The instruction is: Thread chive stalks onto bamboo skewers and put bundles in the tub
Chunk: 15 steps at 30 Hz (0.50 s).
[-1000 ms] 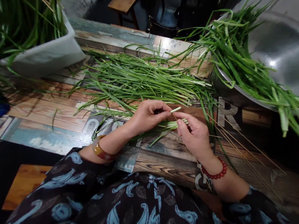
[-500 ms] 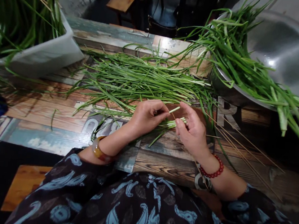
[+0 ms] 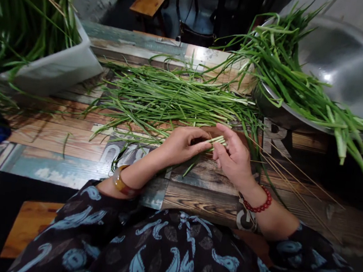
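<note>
- Head view, looking down: your left hand (image 3: 187,143) grasped a small bundle of green stalks (image 3: 218,139), pale ends pointing right, above the worktop (image 3: 207,198).
- Your right hand (image 3: 234,160) curved around those pale ends, thumb and fingers parted; whether it gripped them, you could not tell from this angle.
- Beyond your hands lay a loose pile of stalks (image 3: 173,93); thin sticks (image 3: 297,190) lay to the right.
- At far left stood a white bin (image 3: 60,70) full of greens; at far right, a steel bowl (image 3: 358,65) with long leaves (image 3: 285,67) across its rim.
- A loose left pinch could have let stalks slip or ends fall uneven; a stick's point near your fingertips could have pricked them.
- The leaves overhanging the bowl could have slid off if knocked.
</note>
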{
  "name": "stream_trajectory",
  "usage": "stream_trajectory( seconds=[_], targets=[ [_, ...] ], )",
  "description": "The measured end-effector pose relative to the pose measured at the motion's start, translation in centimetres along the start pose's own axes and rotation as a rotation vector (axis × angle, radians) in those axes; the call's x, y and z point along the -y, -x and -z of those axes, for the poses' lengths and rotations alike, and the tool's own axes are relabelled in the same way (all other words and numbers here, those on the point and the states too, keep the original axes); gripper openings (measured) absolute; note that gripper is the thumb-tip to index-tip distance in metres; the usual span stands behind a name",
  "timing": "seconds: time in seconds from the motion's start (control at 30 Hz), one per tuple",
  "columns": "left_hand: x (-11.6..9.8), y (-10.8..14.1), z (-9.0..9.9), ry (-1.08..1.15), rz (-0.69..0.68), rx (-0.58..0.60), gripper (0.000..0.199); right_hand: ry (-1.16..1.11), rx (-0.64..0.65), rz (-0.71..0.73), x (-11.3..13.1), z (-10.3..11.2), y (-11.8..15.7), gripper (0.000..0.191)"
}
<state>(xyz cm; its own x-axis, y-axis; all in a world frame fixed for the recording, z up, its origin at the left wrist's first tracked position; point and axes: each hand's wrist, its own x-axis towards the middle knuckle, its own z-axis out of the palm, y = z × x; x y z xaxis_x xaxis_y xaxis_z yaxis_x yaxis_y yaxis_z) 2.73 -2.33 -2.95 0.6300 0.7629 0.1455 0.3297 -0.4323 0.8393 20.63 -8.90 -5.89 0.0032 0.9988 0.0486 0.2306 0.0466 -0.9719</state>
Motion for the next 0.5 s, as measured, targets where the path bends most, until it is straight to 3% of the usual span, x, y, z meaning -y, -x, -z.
stream_trajectory(
  seconds=[0.13,0.3,0.5],
  targets=[
    [-0.04,-0.03,0.31,0.063,0.060,0.094,0.023,-0.024,0.066,0.038,-0.13,0.46,-0.04,0.055],
    [-0.06,-0.17,0.76,0.111,0.090,0.031,0.024,-0.002,0.072,0.054,0.08,0.87,0.18,0.052],
    [-0.06,-0.22,0.59,0.096,0.071,0.047,0.026,0.099,0.040,0.078,0.19,0.63,0.40,0.051]
  ],
)
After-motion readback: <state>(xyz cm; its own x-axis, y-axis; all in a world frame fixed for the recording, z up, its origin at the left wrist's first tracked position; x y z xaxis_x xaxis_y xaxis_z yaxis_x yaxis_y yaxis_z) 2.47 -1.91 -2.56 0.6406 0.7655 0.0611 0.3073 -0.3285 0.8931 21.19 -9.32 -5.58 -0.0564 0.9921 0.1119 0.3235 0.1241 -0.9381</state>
